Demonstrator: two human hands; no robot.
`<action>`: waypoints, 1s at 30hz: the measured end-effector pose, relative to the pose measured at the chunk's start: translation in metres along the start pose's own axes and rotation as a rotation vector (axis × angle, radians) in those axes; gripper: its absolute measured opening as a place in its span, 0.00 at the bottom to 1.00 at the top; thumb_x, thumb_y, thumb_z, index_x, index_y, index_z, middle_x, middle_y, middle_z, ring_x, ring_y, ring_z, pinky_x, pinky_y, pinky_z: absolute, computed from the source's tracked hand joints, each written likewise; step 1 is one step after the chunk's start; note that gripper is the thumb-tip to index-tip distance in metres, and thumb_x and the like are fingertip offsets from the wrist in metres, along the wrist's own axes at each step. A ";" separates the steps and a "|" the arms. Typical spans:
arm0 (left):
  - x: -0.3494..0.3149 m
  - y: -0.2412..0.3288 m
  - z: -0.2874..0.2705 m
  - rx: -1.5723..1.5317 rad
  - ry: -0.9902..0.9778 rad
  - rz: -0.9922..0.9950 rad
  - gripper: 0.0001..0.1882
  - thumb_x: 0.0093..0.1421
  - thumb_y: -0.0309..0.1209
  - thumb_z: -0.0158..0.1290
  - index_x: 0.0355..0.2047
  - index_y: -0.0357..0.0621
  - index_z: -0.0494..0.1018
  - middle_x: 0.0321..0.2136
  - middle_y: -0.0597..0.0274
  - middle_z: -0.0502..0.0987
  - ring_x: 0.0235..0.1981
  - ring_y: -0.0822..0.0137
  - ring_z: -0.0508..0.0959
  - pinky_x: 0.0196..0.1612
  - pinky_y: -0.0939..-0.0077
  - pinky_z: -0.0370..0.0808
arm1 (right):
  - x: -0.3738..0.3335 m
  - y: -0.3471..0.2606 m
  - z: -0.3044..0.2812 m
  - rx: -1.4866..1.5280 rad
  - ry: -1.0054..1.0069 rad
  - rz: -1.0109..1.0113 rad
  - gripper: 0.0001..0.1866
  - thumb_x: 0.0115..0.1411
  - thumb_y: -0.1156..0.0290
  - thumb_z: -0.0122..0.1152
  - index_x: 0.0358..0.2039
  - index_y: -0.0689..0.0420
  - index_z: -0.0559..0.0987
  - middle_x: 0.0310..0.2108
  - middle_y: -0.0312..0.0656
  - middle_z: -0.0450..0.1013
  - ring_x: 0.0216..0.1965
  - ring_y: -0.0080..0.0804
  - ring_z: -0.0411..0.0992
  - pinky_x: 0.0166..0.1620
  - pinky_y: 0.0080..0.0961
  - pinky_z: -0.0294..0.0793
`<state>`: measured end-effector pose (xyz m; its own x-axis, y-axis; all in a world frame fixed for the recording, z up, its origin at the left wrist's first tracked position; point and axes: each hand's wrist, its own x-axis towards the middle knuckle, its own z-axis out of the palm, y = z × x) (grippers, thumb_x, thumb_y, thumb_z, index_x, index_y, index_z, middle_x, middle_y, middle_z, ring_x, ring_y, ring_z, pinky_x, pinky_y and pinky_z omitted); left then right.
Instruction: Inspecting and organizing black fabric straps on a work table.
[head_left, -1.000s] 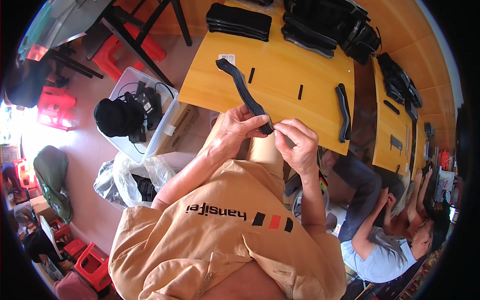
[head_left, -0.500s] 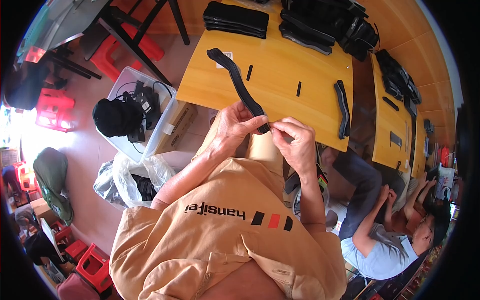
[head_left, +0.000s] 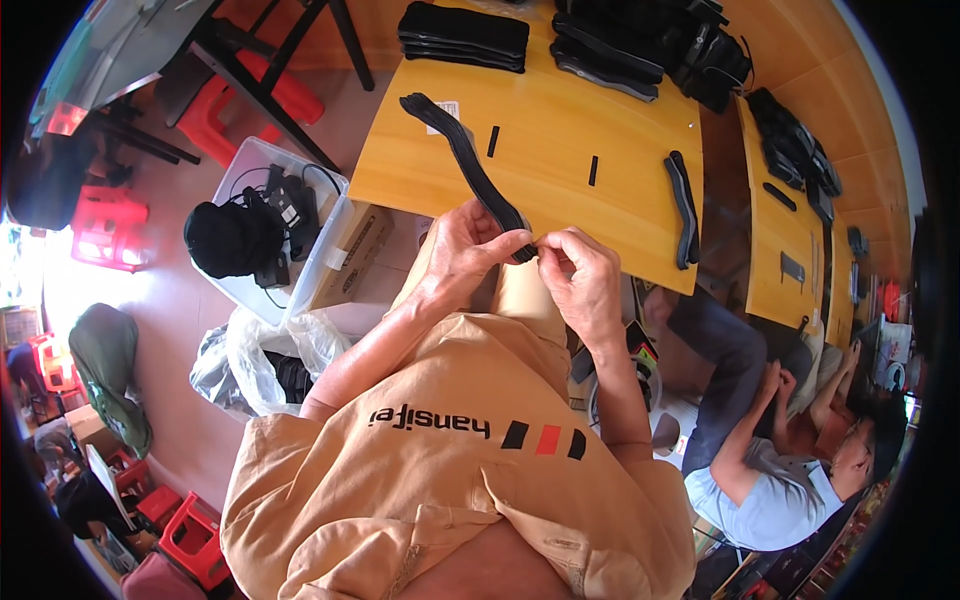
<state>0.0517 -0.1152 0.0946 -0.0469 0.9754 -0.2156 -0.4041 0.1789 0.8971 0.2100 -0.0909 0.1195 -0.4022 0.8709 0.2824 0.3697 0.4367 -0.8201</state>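
Note:
A long, layered black fabric strip [head_left: 462,150] runs from my lap out over the near edge of the table. My left hand [head_left: 468,242] is closed round its near end, thumb on top. At that same end my right hand [head_left: 588,278] pinches, thumb and forefinger together; whatever tiny part sits between these fingertips is too small to make out. The strip's far end reaches beside a small white label [head_left: 443,116] on the table. Two short black pieces [head_left: 493,141] lie apart on the wood, and a folded dark strip [head_left: 682,210] rests near the right edge.
Stacked black strips [head_left: 463,38] and black bags [head_left: 700,55] occupy the far side of the yellow table [head_left: 560,120]. To the left stand a clear plastic bin [head_left: 330,245] with black gear, a plastic bag [head_left: 250,355] and red stools [head_left: 110,225]. A person [head_left: 775,480] sits at the right.
My right hand's fingers have shifted slightly at the strip's end, and the grip of my left hand stays. The whole view has moved a little.

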 end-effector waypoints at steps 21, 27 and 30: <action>0.003 0.009 -0.010 0.096 -0.208 -0.090 0.20 0.46 0.19 0.60 0.41 0.31 0.68 0.30 0.61 0.75 0.32 0.73 0.76 0.38 0.79 0.76 | -0.006 0.004 0.002 0.062 -0.064 0.015 0.07 0.49 0.85 0.54 0.29 0.63 0.70 0.22 0.42 0.64 0.22 0.31 0.67 0.26 0.25 0.69; 0.000 0.010 -0.009 0.095 -0.203 -0.062 0.21 0.45 0.20 0.61 0.41 0.32 0.68 0.29 0.62 0.76 0.30 0.75 0.77 0.36 0.82 0.75 | -0.008 0.002 0.003 0.158 -0.073 0.098 0.07 0.48 0.84 0.54 0.29 0.62 0.70 0.22 0.42 0.65 0.22 0.33 0.67 0.26 0.25 0.70; 0.001 0.010 -0.009 0.125 -0.133 -0.098 0.21 0.45 0.20 0.61 0.40 0.32 0.69 0.28 0.63 0.76 0.30 0.76 0.77 0.36 0.82 0.75 | -0.006 0.000 0.003 -0.093 -0.042 -0.106 0.09 0.46 0.84 0.56 0.30 0.62 0.70 0.23 0.43 0.66 0.24 0.37 0.68 0.27 0.27 0.71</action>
<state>0.0396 -0.1136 0.1001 0.1117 0.9594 -0.2590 -0.2843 0.2806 0.9168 0.2095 -0.0966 0.1159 -0.4769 0.8093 0.3428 0.3984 0.5467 -0.7365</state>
